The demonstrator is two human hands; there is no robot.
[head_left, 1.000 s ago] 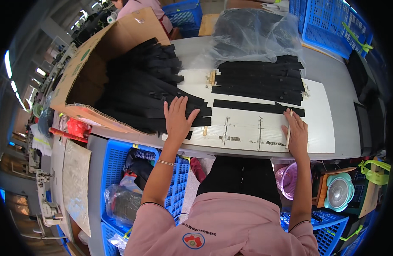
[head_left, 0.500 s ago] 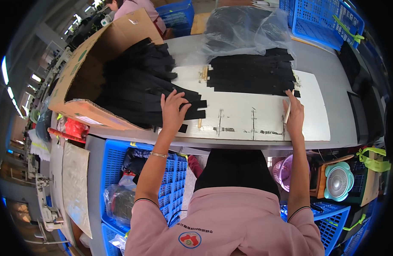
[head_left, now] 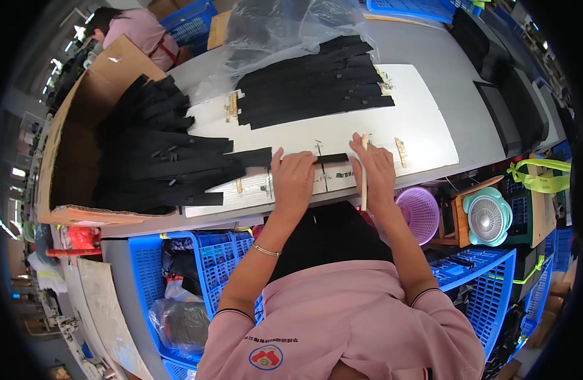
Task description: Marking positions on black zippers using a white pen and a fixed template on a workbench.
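A black fabric strip lies across the white marked board. My left hand is closed on it, fingers pressed over it, and its short end sticks out to the right. Just beyond that end is my right hand, with a slim white pencil-like stick held between thumb and fingers. To the left, a loose pile of black strips spills from a cardboard box onto the board. Farther back, another row of black strips lies side by side on the board.
Clear plastic sheeting lies behind the far row. Dark boxy objects stand at the table's right. Below the table edge are blue crates, a pink basket and a teal fan. Another person sits at the far left.
My left hand has come off the pile and moved right with a strip beneath its fingers. My right hand has left the far row and come nearer, still holding the stick. The view has shifted.
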